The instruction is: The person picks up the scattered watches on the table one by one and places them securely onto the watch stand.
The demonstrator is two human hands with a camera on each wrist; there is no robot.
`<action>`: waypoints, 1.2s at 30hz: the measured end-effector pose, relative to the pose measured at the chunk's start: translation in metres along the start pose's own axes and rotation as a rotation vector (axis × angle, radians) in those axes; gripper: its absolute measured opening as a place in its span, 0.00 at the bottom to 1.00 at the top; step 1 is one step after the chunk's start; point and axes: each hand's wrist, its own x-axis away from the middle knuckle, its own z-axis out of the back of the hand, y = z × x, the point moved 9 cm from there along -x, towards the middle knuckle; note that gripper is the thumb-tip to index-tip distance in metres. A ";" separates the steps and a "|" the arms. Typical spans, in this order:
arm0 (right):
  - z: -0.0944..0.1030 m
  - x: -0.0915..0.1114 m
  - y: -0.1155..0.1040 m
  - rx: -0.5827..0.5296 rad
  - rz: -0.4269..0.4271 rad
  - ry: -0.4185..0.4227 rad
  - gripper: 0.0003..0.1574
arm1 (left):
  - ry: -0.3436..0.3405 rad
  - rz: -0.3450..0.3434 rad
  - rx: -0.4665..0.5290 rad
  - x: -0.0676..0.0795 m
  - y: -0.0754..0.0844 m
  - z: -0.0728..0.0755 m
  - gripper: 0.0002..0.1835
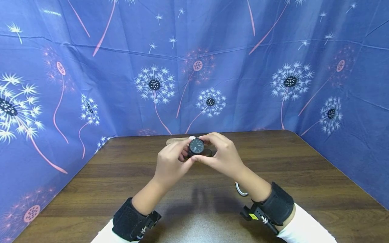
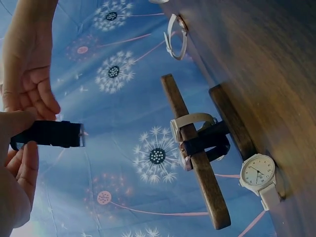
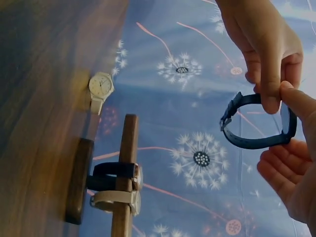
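Observation:
A black wristwatch (image 1: 196,145) with a dark round dial is held up between both hands above the table, its face toward the head camera. My left hand (image 1: 172,161) pinches it from the left side. On the opposite side, my right hand (image 1: 224,154) grips the case between thumb and fingers. The right wrist view shows the black strap (image 3: 254,143) as a closed loop with its buckle away from the hands. Behind them is a wooden watch stand (image 2: 203,173), bearing a beige-strapped watch (image 2: 195,117) and a dark-strapped watch (image 3: 116,169). The hands partly hide this stand in the head view.
Near the stand lies a white watch (image 2: 257,172) with a pale strap. Another white-strapped watch (image 1: 240,191) is on the brown wooden table (image 1: 121,175), beside the right forearm. A blue dandelion-patterned cloth (image 1: 243,84) hangs behind the table and along its sides.

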 end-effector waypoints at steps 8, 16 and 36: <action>-0.007 0.001 0.009 -0.122 -0.104 -0.055 0.28 | -0.056 0.169 0.117 -0.002 -0.023 0.001 0.21; -0.009 0.000 0.006 -0.129 -0.048 -0.154 0.36 | -0.226 0.581 0.622 0.007 -0.051 -0.017 0.21; -0.007 0.006 0.012 -0.086 -0.191 0.021 0.26 | -0.228 0.346 0.369 0.007 -0.025 -0.023 0.42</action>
